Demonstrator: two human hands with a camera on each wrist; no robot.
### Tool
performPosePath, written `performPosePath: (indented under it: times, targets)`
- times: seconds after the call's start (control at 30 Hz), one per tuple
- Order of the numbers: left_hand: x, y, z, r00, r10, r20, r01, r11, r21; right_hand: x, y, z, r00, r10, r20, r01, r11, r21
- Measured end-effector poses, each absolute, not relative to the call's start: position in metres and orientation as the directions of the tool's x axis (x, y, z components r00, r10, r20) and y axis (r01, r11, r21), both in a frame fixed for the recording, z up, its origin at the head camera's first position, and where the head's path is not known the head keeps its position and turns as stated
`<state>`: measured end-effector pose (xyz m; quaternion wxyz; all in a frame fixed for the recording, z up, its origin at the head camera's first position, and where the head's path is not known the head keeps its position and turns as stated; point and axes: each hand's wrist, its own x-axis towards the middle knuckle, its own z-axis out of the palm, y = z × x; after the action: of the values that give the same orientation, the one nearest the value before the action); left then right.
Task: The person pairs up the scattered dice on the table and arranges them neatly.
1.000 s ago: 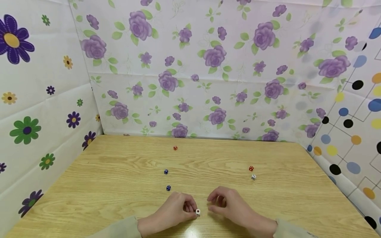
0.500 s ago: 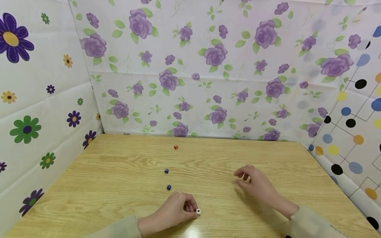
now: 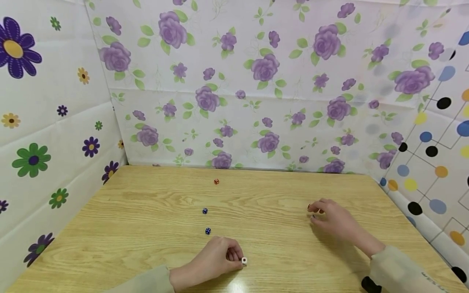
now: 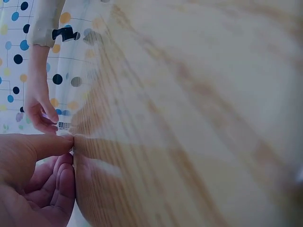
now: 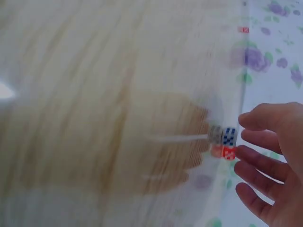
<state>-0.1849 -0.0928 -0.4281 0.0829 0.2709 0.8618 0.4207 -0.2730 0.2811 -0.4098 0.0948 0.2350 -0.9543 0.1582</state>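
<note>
A white die (image 3: 244,261) with a dark pip, lower centre; at right in the right wrist view, a blue-pipped white die (image 5: 229,136) and white-pipped red die (image 5: 229,152). Tan, wood-grained table (image 3: 165,195); purple-rosed white cloth (image 3: 242,61) at top.

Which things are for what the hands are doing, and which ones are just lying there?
Seem part of the job:
white die, held by the left hand
second white die, near the right hand
perhaps the nearby red die

Just lying there for now:
far red die
upper blue die
lower blue die

purple-rose backdrop (image 3: 238,110), daisy-print cloth (image 3: 66,130), dotted cloth (image 3: 425,203), pale wood-grain table (image 3: 256,207)
</note>
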Motion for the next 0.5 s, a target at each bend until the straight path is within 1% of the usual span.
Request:
performPosePath:
  times: [0.13, 0.33, 0.5]
  targets:
    - [-0.1843, -0.093, -0.4286, -0.841, 0.535, 0.086, 0.398, 0.503, 0.767, -0.2769, 0.2866, -0.4121, -0.864, -0.441, 0.244, -0.495, 0.835, -0.241]
    - [-0.1843, -0.093, -0.4291, -0.839, 0.536, 0.09, 0.402, 0.501, 0.766, -0.2798, 0.2874, -0.4139, -0.851, -0.454, 0.262, -0.511, 0.83, -0.221]
    - [-0.1843, -0.0928, -0.429, -0.839, 0.535, 0.095, 0.405, 0.501, 0.765, -0.2801, 0.2862, -0.4149, -0.856, -0.445, 0.261, -0.501, 0.838, -0.215]
